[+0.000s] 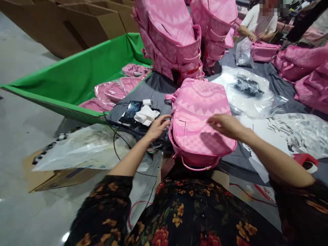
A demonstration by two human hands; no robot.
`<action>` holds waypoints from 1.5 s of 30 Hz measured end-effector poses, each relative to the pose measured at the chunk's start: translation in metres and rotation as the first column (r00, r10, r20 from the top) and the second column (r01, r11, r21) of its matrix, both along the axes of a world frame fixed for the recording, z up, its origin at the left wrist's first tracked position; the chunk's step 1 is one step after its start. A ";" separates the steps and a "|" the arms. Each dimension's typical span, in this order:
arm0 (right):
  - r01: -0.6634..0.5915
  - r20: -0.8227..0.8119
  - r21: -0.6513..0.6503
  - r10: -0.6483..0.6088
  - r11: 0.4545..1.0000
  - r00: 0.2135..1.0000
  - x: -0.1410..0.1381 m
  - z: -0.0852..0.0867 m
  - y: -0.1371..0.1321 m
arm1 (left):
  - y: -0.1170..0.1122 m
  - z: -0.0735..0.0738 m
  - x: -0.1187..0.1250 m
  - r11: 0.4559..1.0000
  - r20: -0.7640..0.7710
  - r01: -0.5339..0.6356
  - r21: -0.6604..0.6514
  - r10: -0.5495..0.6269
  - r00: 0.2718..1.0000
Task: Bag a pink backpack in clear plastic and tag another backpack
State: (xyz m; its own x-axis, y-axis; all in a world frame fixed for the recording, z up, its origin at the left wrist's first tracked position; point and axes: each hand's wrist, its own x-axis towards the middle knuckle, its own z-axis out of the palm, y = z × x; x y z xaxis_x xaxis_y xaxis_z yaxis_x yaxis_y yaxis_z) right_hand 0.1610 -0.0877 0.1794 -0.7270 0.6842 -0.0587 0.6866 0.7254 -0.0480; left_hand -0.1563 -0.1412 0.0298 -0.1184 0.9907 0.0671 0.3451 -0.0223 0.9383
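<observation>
A pink backpack [202, 112] with a pale zigzag pattern lies flat at the table's near edge, its handle loop toward me. My left hand [159, 127] is at the bag's left side, fingers apart and reaching to its edge; whether they touch it I cannot tell. Over the front panel, my right hand [225, 125] is open, its fingers pointing left and a shadow under it on the fabric. Left of the bag are a dark phone [132, 111], a crumpled white cloth [146, 115] and a white charger plug [148, 102].
Tall stacks of pink backpacks [174, 37] rise behind. A green-lined bin [77, 78] at left holds wrapped pink items. Plastic bags [247, 89] and a red tape roll [306, 162] lie at right. Another person [262, 24] handles a pink bag at far right. Cables hang at left.
</observation>
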 end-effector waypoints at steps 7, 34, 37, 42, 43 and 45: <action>-0.019 0.203 -0.002 0.019 1.000 0.979 -0.140 -0.057 0.011 | 0.027 -0.063 0.069 0.967 0.139 -0.213 0.142 0.194 0.971; -0.534 0.097 0.153 0.525 0.831 0.845 -0.152 -0.078 0.093 | -0.111 0.024 0.045 0.870 -0.728 0.444 0.215 -0.160 0.667; -0.516 0.076 0.150 0.510 0.844 0.857 -0.164 -0.086 0.087 | -0.121 0.024 0.118 0.845 -0.691 0.498 0.195 -0.242 0.681; -0.301 -0.074 0.139 0.313 0.943 0.947 -0.133 -0.064 0.057 | -0.086 0.025 0.196 0.833 -0.574 0.548 0.078 -0.412 0.708; -0.262 -0.128 0.142 0.280 0.954 0.951 -0.109 -0.056 0.042 | -0.081 0.026 0.196 0.851 -0.534 0.520 0.076 -0.406 0.742; -0.241 -0.229 0.148 0.270 0.959 0.935 -0.048 -0.048 0.005 | -0.075 0.028 0.187 0.887 -0.448 0.453 0.088 -0.371 0.813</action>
